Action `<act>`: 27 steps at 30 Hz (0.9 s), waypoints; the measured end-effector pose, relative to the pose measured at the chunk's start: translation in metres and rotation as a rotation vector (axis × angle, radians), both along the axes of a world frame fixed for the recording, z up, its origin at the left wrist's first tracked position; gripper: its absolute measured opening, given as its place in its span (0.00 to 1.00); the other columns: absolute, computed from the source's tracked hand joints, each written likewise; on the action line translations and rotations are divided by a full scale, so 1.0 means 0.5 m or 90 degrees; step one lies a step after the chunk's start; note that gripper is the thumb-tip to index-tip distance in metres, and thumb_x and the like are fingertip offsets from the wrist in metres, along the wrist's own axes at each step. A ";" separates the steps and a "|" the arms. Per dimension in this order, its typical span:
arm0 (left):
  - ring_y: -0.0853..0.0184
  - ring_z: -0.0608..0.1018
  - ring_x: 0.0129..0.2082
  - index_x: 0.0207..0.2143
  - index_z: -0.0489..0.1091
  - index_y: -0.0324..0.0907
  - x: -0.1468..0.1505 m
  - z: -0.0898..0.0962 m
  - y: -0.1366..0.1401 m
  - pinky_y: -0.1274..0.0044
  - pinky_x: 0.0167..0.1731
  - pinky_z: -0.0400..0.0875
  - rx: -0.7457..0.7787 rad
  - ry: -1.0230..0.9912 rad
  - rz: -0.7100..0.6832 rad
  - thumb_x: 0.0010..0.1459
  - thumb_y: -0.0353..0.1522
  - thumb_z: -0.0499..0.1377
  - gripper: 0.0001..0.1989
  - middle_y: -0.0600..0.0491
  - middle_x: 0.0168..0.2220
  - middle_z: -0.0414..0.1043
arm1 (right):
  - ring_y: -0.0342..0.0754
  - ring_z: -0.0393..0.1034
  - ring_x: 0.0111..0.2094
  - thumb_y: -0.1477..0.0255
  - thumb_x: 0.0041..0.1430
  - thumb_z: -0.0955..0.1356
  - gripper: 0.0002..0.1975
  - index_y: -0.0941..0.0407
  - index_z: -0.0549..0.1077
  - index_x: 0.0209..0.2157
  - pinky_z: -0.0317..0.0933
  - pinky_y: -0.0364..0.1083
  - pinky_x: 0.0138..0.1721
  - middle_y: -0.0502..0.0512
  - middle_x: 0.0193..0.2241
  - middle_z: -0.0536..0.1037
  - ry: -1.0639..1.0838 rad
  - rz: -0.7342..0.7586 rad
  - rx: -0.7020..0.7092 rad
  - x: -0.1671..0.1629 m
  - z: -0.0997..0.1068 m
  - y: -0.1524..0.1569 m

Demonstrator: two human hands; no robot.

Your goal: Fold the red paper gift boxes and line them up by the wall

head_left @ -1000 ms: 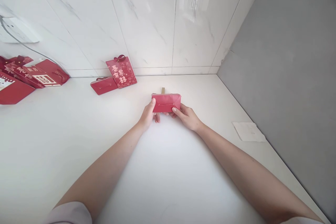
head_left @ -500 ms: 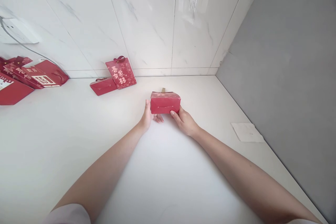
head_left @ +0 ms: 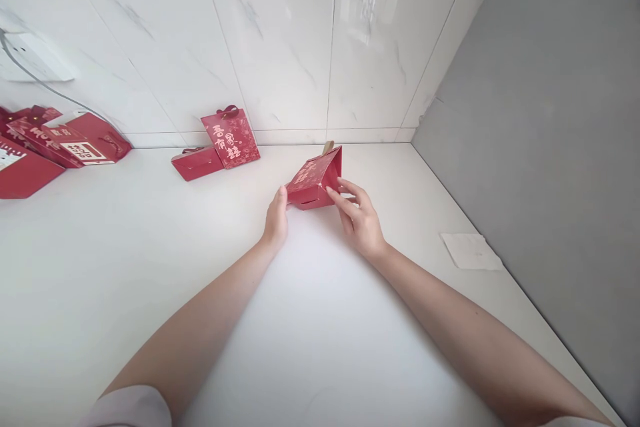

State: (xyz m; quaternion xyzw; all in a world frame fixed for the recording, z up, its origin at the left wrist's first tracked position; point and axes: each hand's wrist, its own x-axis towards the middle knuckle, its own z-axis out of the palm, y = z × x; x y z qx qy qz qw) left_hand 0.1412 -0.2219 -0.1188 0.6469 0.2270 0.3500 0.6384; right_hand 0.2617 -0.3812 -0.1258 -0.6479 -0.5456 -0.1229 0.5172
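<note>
A red paper gift box point(head_left: 314, 180) with pale printed lettering and a short tan ribbon is tilted above the white counter. My left hand point(head_left: 276, 217) holds its left end, the thumb upright along the edge and the other fingers mostly hidden behind it. At the right end, my right hand point(head_left: 363, 217) has its fingers stretched and apart, with fingertips touching the front corner and the folded side panel. A slit shows on the face turned toward me.
Against the tiled wall stand another red gift box point(head_left: 231, 138) with white lettering and a plain red box point(head_left: 198, 163). Several red packages point(head_left: 83, 143) cluster at far left below a socket point(head_left: 35, 57). A white tissue point(head_left: 471, 251) lies near the grey panel point(head_left: 545, 147).
The box has been turned and tilted, so its right side panel and lettered face now show. My right hand's fingers have shifted from the front lower corner to the right side and spread.
</note>
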 end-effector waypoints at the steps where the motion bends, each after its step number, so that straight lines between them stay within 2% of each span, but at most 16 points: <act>1: 0.55 0.70 0.58 0.53 0.69 0.42 -0.001 0.005 -0.003 0.65 0.57 0.64 0.026 0.006 -0.030 0.61 0.56 0.46 0.33 0.45 0.57 0.69 | 0.53 0.63 0.57 0.76 0.68 0.57 0.26 0.38 0.63 0.62 0.65 0.56 0.55 0.54 0.61 0.63 -0.025 0.013 -0.004 -0.002 0.001 -0.002; 4: 0.53 0.69 0.59 0.52 0.71 0.43 -0.005 0.021 -0.010 0.65 0.58 0.63 0.091 0.004 -0.102 0.58 0.58 0.49 0.34 0.46 0.57 0.70 | 0.53 0.64 0.57 0.78 0.68 0.57 0.28 0.37 0.62 0.62 0.64 0.56 0.57 0.52 0.56 0.70 -0.083 0.053 -0.042 -0.011 0.007 -0.007; 8: 0.52 0.74 0.52 0.54 0.68 0.41 -0.002 0.041 -0.011 0.64 0.53 0.67 0.159 -0.009 -0.160 0.56 0.54 0.56 0.33 0.44 0.51 0.73 | 0.52 0.65 0.57 0.78 0.69 0.56 0.26 0.43 0.64 0.62 0.63 0.54 0.57 0.53 0.55 0.73 -0.161 0.107 -0.127 -0.023 0.014 -0.007; 12: 0.53 0.73 0.53 0.55 0.68 0.43 0.001 0.041 -0.011 0.65 0.53 0.68 0.198 0.003 -0.142 0.57 0.48 0.59 0.28 0.46 0.51 0.73 | 0.50 0.65 0.58 0.78 0.68 0.57 0.23 0.48 0.66 0.60 0.62 0.54 0.57 0.54 0.55 0.74 -0.233 0.113 -0.139 -0.028 0.016 -0.005; 15: 0.52 0.73 0.53 0.52 0.70 0.42 -0.002 0.028 -0.009 0.64 0.53 0.69 0.195 0.011 -0.089 0.59 0.49 0.56 0.26 0.46 0.50 0.73 | 0.50 0.65 0.58 0.79 0.67 0.58 0.23 0.50 0.65 0.60 0.54 0.56 0.62 0.55 0.57 0.73 -0.289 0.115 -0.135 -0.032 0.023 -0.007; 18: 0.52 0.71 0.55 0.51 0.71 0.42 -0.006 0.016 -0.004 0.64 0.54 0.68 0.213 0.024 -0.066 0.58 0.50 0.56 0.26 0.46 0.50 0.73 | 0.50 0.63 0.61 0.79 0.66 0.58 0.24 0.52 0.63 0.62 0.44 0.59 0.67 0.56 0.59 0.71 -0.340 0.090 -0.140 -0.041 0.032 -0.009; 21: 0.51 0.69 0.58 0.54 0.68 0.42 -0.008 0.006 0.004 0.62 0.58 0.65 0.246 0.034 -0.104 0.58 0.51 0.55 0.29 0.45 0.54 0.71 | 0.51 0.60 0.63 0.80 0.64 0.58 0.25 0.57 0.61 0.62 0.37 0.62 0.69 0.59 0.61 0.68 -0.362 0.028 -0.138 -0.049 0.037 -0.008; 25: 0.52 0.65 0.61 0.59 0.62 0.40 -0.008 -0.003 0.010 0.60 0.63 0.57 0.235 0.063 -0.149 0.59 0.53 0.51 0.34 0.42 0.60 0.64 | 0.54 0.55 0.66 0.80 0.63 0.58 0.27 0.61 0.58 0.63 0.29 0.65 0.69 0.63 0.64 0.63 -0.389 -0.034 -0.145 -0.059 0.040 -0.008; 27: 0.52 0.65 0.61 0.60 0.61 0.39 -0.007 -0.006 0.010 0.60 0.63 0.57 0.232 0.061 -0.175 0.60 0.54 0.51 0.35 0.41 0.61 0.63 | 0.55 0.51 0.67 0.79 0.62 0.58 0.26 0.62 0.59 0.62 0.28 0.66 0.68 0.64 0.64 0.61 -0.391 -0.050 -0.145 -0.066 0.042 -0.008</act>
